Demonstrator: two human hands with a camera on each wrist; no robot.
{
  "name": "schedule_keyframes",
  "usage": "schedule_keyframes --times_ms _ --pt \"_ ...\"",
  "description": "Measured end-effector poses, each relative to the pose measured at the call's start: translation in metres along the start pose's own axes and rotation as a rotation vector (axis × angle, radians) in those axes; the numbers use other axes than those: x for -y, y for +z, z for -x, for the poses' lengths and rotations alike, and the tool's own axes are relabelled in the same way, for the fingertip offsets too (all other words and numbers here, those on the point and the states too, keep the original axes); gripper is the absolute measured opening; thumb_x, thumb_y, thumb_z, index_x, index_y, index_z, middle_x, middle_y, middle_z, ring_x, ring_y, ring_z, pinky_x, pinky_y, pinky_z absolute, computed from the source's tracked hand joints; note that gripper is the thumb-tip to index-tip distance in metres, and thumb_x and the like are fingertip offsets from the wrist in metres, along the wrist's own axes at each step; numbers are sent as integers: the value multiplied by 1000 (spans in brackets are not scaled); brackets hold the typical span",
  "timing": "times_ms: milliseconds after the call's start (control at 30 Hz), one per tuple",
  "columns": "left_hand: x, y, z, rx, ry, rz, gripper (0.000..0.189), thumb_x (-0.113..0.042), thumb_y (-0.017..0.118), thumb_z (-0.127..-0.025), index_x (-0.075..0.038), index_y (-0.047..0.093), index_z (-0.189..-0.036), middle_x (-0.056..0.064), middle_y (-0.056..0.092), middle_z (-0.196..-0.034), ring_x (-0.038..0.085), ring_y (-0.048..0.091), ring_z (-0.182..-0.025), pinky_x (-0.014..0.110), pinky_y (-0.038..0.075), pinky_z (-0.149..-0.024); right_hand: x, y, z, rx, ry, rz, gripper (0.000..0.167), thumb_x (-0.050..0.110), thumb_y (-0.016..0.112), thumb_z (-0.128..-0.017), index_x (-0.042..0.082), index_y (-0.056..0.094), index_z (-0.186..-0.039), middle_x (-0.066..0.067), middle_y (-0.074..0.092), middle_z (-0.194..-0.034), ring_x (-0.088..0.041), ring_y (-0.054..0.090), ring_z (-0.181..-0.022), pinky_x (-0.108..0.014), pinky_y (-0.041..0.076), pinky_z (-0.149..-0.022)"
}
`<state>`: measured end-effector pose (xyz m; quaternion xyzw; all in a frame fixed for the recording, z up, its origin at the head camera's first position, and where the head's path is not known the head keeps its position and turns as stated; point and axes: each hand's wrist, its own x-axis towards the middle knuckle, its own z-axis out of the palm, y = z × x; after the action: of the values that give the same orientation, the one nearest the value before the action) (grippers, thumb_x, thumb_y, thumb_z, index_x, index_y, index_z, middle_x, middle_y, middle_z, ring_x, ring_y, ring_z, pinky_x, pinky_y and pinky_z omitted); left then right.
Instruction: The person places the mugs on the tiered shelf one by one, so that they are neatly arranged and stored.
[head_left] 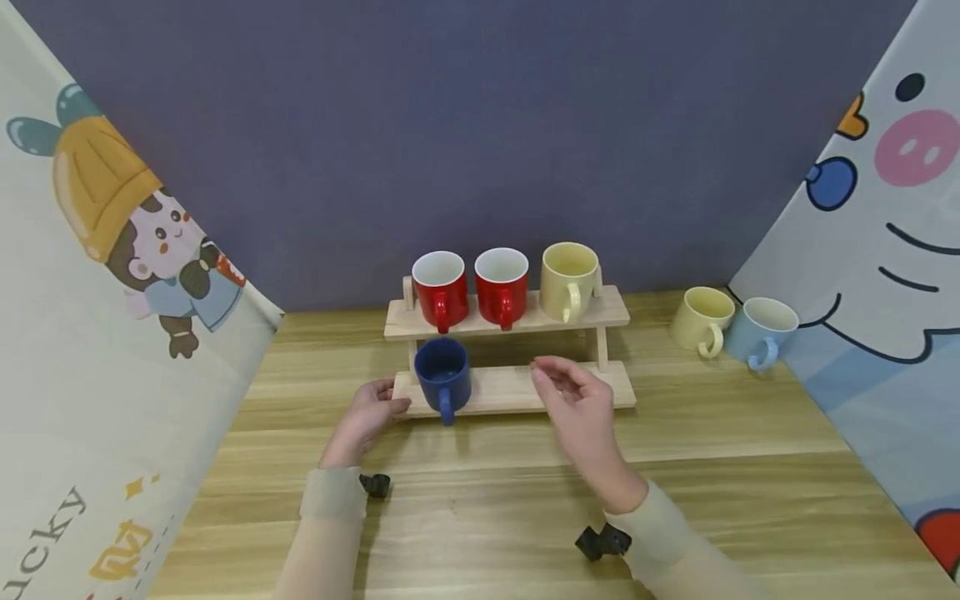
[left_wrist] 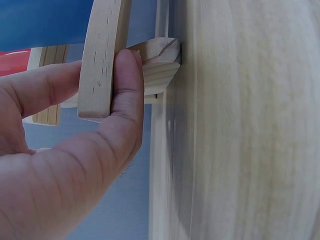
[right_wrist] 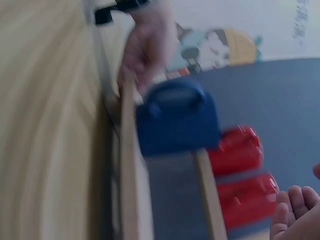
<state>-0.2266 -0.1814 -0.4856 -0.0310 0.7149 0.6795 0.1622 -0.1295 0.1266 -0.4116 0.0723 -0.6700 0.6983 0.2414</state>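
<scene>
A two-tier wooden rack (head_left: 504,392) stands on the table. My left hand (head_left: 367,417) pinches the left end of its lower board (left_wrist: 97,65) between thumb and fingers. A dark blue mug (head_left: 442,375) sits upright on that board, near the left hand, handle toward me. Over the right part of the lower board is my right hand (head_left: 581,408), its fingers loosely bent and nothing in them. The upper board carries two red mugs (head_left: 440,292), (head_left: 502,287) with white insides and a pale yellow mug (head_left: 568,283), all upright.
To the right of the rack, another pale yellow mug (head_left: 701,321) and a light blue mug (head_left: 761,329) stand close together on the wooden table (head_left: 480,500). A dark wall (head_left: 480,125) rises behind, with printed panels (head_left: 877,275) at both sides.
</scene>
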Motion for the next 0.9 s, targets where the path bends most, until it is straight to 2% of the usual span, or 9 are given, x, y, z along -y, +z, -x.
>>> schedule_keyframes --times_ms 100,167,300,367,467,633,833,900 --pt "0 0 0 4 -5 0 56 10 57 -99 20 29 -147 32 52 -130 30 60 -108 34 58 -88 -5 -26 -11 -108 -91 -32 13 -7 71 -93 -13 72 -104 -26 70 -101 -23 69 -89 -24 59 -79" --pt "0 0 0 9 -7 3 57 9 56 -99 19 28 -147 32 52 -130 30 60 -109 34 58 -89 -6 -46 -21 -183 -116 -27 13 -7 70 -93 -15 70 -103 -26 71 -99 -22 70 -88 -23 59 -78" --pt "-1 0 1 21 -1 7 58 9 56 -99 20 26 -147 32 52 -131 30 60 -109 35 58 -89 -15 -92 -43 -328 -98 85 19 0 71 -95 -15 71 -105 -13 74 -95 -14 69 -83 -16 55 -70" --pt "-1 0 1 16 -2 8 58 10 56 -98 20 27 -147 32 52 -129 30 60 -107 35 58 -89 -23 -116 -54 -374 -62 169 22 4 71 -96 -14 71 -107 -5 74 -94 -8 67 -81 -14 52 -67" --pt "-1 -1 1 19 -1 3 58 9 56 -99 20 26 -147 32 52 -129 29 61 -106 35 58 -88 -34 -151 -68 -435 6 237 25 7 73 -95 -13 72 -109 2 74 -92 -3 65 -78 -10 50 -67" --pt "-1 -2 2 22 -1 -3 57 8 57 -99 21 27 -147 32 52 -129 30 61 -106 35 58 -88 -49 -198 -81 -532 135 259 30 11 76 -93 -10 72 -114 6 71 -89 -4 64 -78 -10 50 -68" --pt "0 -1 1 15 -12 1 58 7 57 -99 20 28 -147 31 53 -128 29 61 -106 34 58 -88 -64 -232 -89 -514 239 437 39 23 73 -96 -5 70 -123 12 67 -92 -3 59 -82 -10 47 -68" --pt "0 -1 2 12 -18 3 58 7 57 -99 19 27 -147 31 53 -128 28 61 -106 34 58 -89 -68 -240 -91 -499 280 462 43 27 73 -96 -4 69 -126 12 65 -93 -4 58 -84 -11 46 -70"
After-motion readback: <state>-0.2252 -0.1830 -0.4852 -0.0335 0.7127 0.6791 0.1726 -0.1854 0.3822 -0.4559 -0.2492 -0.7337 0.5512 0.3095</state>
